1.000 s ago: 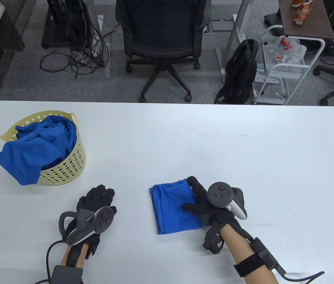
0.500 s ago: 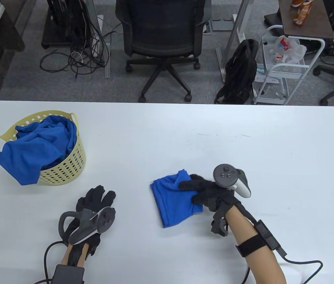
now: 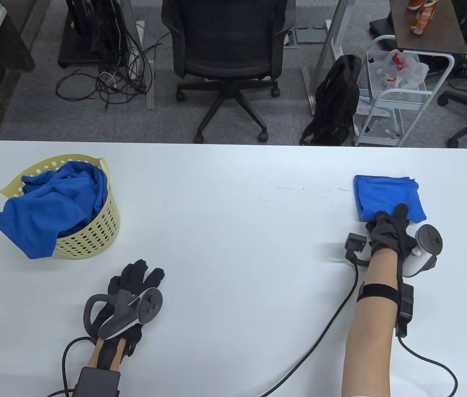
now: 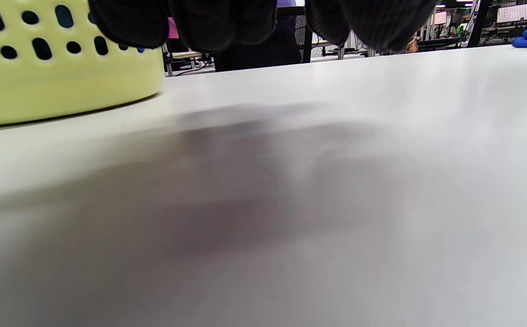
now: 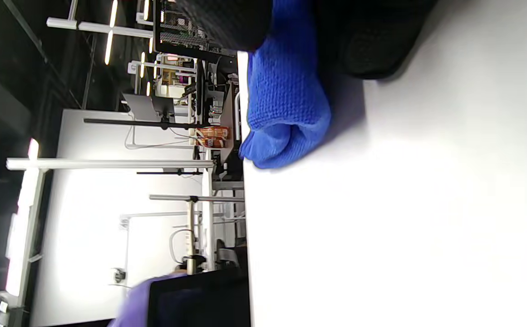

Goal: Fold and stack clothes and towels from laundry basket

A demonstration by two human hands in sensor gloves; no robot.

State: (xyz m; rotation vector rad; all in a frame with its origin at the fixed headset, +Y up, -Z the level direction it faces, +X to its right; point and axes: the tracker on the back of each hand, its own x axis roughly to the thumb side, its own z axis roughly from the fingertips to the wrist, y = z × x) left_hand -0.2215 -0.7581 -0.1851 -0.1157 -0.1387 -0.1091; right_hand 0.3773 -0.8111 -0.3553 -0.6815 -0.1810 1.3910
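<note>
A folded blue towel [image 3: 388,197] is gripped at its near edge by the right hand [image 3: 388,233], fingers closed over the cloth on the white table [image 3: 233,215]. The left hand [image 3: 132,289] is rested flat, fingers spread, holding nothing. Beyond it and to its left, a yellow laundry basket [image 3: 89,240] is filled with blue cloth [image 3: 47,206].

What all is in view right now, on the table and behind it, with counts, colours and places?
Folded cloth: one, blue, table's right side.
Laundry basket: one, pale yellow, table's left.
Loose garment: one, blue, in basket, draped over its rim.
Table: one, white.
Office chair: one, black, behind table.
Backpack: one, black, on floor.
Cart: one, white, far right.
Left hand: black glove, on the table.
Right hand: black glove, holding folded cloth's near edge.
</note>
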